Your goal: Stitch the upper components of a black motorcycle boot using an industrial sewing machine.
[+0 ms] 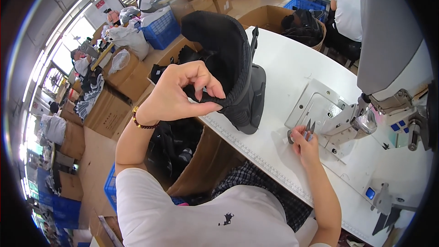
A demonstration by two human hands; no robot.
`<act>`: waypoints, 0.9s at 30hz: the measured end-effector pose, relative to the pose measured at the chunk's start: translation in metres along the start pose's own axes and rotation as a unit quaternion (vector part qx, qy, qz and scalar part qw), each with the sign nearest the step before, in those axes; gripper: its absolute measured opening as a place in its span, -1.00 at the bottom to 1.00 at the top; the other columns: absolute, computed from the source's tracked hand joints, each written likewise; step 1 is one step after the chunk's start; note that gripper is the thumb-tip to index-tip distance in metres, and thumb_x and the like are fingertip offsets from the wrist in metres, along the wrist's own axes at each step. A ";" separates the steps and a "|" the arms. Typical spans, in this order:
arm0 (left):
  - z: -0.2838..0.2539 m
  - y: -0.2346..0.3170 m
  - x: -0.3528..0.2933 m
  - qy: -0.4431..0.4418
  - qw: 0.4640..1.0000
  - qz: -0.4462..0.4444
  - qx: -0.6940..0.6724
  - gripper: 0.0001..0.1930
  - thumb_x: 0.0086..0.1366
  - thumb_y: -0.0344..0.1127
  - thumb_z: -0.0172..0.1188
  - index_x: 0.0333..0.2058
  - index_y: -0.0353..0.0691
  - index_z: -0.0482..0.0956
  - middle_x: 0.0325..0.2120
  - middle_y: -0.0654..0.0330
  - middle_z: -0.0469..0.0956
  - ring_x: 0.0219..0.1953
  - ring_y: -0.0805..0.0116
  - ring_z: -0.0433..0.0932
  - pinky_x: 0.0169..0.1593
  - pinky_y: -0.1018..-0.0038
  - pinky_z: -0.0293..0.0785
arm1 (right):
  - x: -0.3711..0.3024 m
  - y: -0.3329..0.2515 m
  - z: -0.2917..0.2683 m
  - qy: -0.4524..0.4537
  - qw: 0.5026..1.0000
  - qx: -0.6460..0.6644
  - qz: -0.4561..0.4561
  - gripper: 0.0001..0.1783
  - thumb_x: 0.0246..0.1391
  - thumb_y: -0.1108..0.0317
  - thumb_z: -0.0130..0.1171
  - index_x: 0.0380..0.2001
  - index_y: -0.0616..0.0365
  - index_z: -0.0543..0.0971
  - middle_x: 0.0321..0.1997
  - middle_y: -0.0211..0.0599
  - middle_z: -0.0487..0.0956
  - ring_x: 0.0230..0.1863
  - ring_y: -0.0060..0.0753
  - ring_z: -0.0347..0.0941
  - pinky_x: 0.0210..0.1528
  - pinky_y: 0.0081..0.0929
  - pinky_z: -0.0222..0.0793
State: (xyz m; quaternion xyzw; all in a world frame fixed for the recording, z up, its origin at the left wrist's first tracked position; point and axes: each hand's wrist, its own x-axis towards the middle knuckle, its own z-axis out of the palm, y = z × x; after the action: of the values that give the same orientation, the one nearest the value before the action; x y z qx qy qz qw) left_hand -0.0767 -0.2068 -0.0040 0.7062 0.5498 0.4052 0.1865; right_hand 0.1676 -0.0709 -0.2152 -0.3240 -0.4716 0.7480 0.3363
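Observation:
My left hand pinches the edge of a black padded fabric piece, which looks like a bag, between thumb and fingers. The piece stands raised over the white table's left side, its dark opening toward me, with a narrow strap along its right side. Over the table, near the sewing machine's plate, my right hand is closed around small thread snips. Their two pointed blades stick up past my fingers, slightly apart, away from the black piece.
The sewing machine fills the right side above the white table. A cardboard box of black pieces stands left of my lap. Another box lies beyond the table, near a seated person. Blue crates and cartons stand left.

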 end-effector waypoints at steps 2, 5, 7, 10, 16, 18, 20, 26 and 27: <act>0.000 -0.001 0.000 -0.001 1.000 -0.003 0.010 -0.63 -0.19 -0.56 0.28 -0.67 -0.16 0.17 -0.52 0.16 0.53 -0.52 0.61 0.37 -0.38 0.67 0.35 | 0.000 0.001 0.001 0.005 1.000 -0.009 -0.007 -0.86 -0.09 0.37 0.15 -0.53 0.20 0.43 -0.62 -0.47 0.38 -0.81 -0.71 0.15 -0.81 -0.72 -0.02; -0.001 0.001 -0.001 -0.004 1.000 -0.008 0.020 -0.63 -0.19 -0.55 0.29 -0.67 -0.17 0.17 -0.51 0.15 0.53 -0.51 0.60 0.39 -0.36 0.66 0.36 | 0.000 0.005 0.000 0.002 0.999 -0.027 -0.019 -0.84 -0.07 0.35 0.12 -0.47 0.21 0.41 -0.57 -0.38 0.40 -0.83 -0.71 0.11 -0.83 -0.70 -0.12; -0.001 0.002 -0.001 -0.006 1.000 -0.011 0.020 -0.63 -0.19 -0.55 0.30 -0.67 -0.17 0.17 -0.51 0.15 0.53 -0.50 0.59 0.41 -0.35 0.66 0.36 | 0.001 0.006 -0.001 0.003 0.999 -0.032 -0.017 -0.83 -0.07 0.34 0.12 -0.47 0.21 0.41 -0.57 -0.39 0.40 -0.83 -0.71 0.11 -0.82 -0.71 -0.11; -0.002 0.002 -0.002 -0.006 1.000 -0.006 0.015 -0.64 -0.19 -0.53 0.31 -0.66 -0.19 0.19 -0.52 0.15 0.53 -0.45 0.56 0.45 -0.31 0.62 0.37 | -0.001 0.003 0.001 0.008 0.999 -0.031 -0.011 -0.83 -0.09 0.34 0.15 -0.50 0.20 0.42 -0.63 -0.45 0.36 -0.83 -0.71 0.13 -0.81 -0.72 -0.06; -0.004 0.008 -0.008 -0.072 0.988 -0.034 0.133 -0.70 -0.14 -0.44 0.31 -0.47 -0.24 0.33 -0.44 0.17 0.52 -0.40 0.46 0.49 -0.25 0.61 0.33 | -0.001 0.007 0.001 0.012 0.999 -0.044 -0.021 -0.83 -0.08 0.33 0.14 -0.49 0.20 0.42 -0.60 -0.45 0.38 -0.82 -0.72 0.13 -0.81 -0.71 -0.09; 0.002 0.009 -0.010 -0.066 0.983 -0.028 0.167 -0.66 -0.10 -0.45 0.24 -0.29 -0.31 0.38 -0.46 0.16 0.53 -0.41 0.47 0.50 -0.22 0.63 0.32 | -0.001 0.007 0.002 0.014 0.999 -0.041 -0.027 -0.83 -0.09 0.34 0.15 -0.49 0.20 0.42 -0.61 -0.46 0.38 -0.82 -0.72 0.13 -0.81 -0.71 -0.09; 0.006 0.012 -0.008 -0.061 0.983 -0.015 0.170 -0.60 -0.10 -0.44 0.23 -0.22 -0.32 0.37 -0.49 0.17 0.53 -0.43 0.48 0.50 -0.22 0.63 0.32 | -0.001 0.007 0.002 0.013 0.999 -0.043 -0.029 -0.85 -0.09 0.36 0.14 -0.50 0.20 0.43 -0.64 -0.48 0.36 -0.82 -0.72 0.13 -0.81 -0.72 -0.08; 0.016 0.007 -0.006 -0.013 0.976 0.021 0.214 -0.45 -0.17 -0.44 0.20 -0.08 -0.31 0.36 -0.64 0.23 0.51 -0.53 0.54 0.46 -0.30 0.66 0.31 | -0.001 0.009 0.002 0.003 0.998 -0.049 -0.039 -0.84 -0.09 0.38 0.17 -0.50 0.23 0.44 -0.66 -0.51 0.34 -0.80 -0.74 0.15 -0.81 -0.75 -0.01; 0.020 0.007 -0.006 0.012 0.977 0.009 0.212 -0.45 -0.19 -0.44 0.19 -0.09 -0.30 0.38 -0.66 0.25 0.51 -0.55 0.56 0.44 -0.32 0.67 0.31 | -0.001 0.009 0.002 0.003 0.998 -0.048 -0.039 -0.84 -0.09 0.38 0.17 -0.50 0.23 0.44 -0.66 -0.51 0.34 -0.80 -0.74 0.15 -0.81 -0.75 -0.01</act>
State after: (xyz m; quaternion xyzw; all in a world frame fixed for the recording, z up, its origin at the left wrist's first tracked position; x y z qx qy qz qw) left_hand -0.0569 -0.2111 -0.0129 0.7300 0.6188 0.2893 0.0219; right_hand 0.1647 -0.0759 -0.2230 -0.3238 -0.5183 0.7096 0.3508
